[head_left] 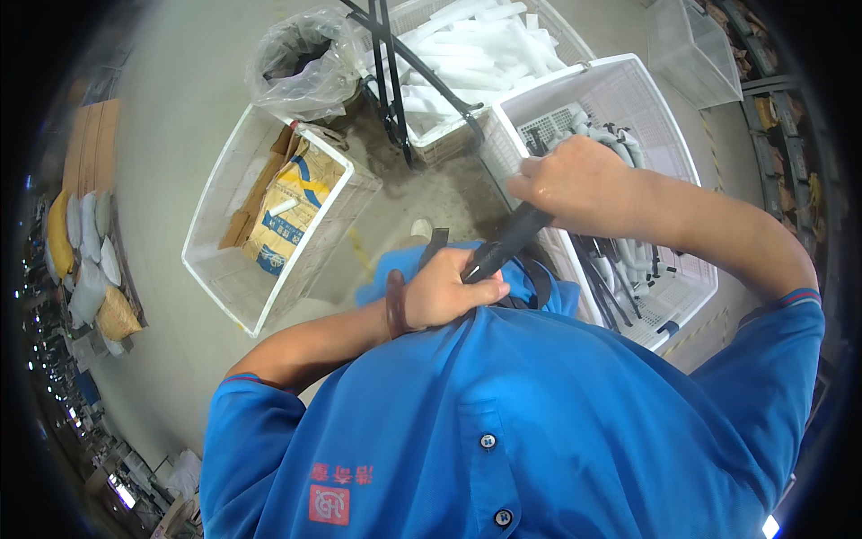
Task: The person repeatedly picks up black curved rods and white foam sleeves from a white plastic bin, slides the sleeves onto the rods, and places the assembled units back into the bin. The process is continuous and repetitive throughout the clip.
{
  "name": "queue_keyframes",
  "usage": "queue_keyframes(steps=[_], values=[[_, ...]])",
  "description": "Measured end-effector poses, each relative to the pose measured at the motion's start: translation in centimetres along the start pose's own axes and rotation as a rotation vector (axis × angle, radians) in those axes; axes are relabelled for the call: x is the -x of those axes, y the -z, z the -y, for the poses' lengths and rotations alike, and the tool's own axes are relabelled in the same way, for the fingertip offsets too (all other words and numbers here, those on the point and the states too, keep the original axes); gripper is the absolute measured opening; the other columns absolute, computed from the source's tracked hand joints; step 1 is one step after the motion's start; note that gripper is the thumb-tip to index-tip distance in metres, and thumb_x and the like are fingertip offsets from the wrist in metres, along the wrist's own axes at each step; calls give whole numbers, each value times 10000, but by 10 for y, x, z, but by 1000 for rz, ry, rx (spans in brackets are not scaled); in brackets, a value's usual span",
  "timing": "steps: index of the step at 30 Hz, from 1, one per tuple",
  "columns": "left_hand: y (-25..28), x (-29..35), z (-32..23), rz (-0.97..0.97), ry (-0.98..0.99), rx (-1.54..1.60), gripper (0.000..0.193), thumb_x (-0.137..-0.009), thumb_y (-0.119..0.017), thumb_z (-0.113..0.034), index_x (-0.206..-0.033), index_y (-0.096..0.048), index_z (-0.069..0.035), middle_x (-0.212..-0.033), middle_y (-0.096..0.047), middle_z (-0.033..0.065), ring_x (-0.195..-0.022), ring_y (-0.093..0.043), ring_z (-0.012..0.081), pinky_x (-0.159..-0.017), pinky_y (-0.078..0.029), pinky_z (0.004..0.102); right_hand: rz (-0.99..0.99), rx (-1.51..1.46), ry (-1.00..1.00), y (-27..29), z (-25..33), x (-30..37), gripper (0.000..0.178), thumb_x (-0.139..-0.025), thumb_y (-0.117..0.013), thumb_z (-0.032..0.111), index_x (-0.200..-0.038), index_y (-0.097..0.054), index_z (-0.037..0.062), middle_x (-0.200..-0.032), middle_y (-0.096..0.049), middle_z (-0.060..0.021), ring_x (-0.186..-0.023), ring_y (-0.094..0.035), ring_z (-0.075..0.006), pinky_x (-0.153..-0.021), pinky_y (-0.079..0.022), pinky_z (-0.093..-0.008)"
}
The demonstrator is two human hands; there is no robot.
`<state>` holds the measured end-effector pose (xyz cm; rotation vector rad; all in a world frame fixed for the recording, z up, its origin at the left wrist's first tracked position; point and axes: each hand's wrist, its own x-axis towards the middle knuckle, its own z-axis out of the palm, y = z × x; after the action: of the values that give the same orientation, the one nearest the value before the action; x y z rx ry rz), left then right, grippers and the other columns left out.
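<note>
Both my hands grip one long black tube [512,241] held in front of my chest. My left hand [444,292], with a dark band on its wrist, closes around the tube's near end close to my blue shirt. My right hand [579,184] closes around the far end, above a white plastic crate [655,99] on my right. That crate holds several black tubes and white foam sleeves [628,260].
A white crate [229,184] with cardboard and a yellow sack stands on the left. Another crate of white foam sticks [476,54] is at the top, beside a clear plastic bag [301,63] and a black metal stand [395,99]. Sacks [85,260] lie far left.
</note>
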<state>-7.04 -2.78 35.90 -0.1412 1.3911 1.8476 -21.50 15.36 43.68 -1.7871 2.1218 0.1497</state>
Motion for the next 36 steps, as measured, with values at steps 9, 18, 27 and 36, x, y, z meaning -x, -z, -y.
queue_keyframes(steps=[9,18,27,36], values=[[25,-28,-16,36,71,-123,134,-857,-715,-152,-868,-640,-42,-787,-602,-12,-735,-535,53,-675,-435,240,696,-433,-74,-15,-27,-59,320,-743,-756,345,-839,-669,52,-734,-670,-118,-787,-679,-302,-658,-517,-421],[118,-48,-40,-86,135,24,221,-892,-685,-248,-841,-565,-70,-551,-462,-24,-391,-381,51,-347,-285,230,-71,-113,0,-18,-85,-121,232,-728,-702,241,-830,-574,77,-766,-616,-97,-765,-661,-298,-649,-518,-429],[251,-107,16,-625,215,129,252,-921,-645,-266,-750,-566,-98,-540,-456,-46,-425,-428,51,-388,-313,219,11,-1312,-531,-210,-295,-132,462,-871,-706,358,-1148,-616,-1,-931,-683,-127,-768,-668,-193,-716,-526,-324],[321,-174,31,-974,529,512,181,-888,-644,-182,-773,-573,-61,-530,-430,-34,-387,-376,66,-360,-271,228,-17,-455,-858,-449,-524,-288,462,-832,-658,203,-1267,-546,97,-1244,-593,-124,-1196,-550,-273,-974,-444,-445]])
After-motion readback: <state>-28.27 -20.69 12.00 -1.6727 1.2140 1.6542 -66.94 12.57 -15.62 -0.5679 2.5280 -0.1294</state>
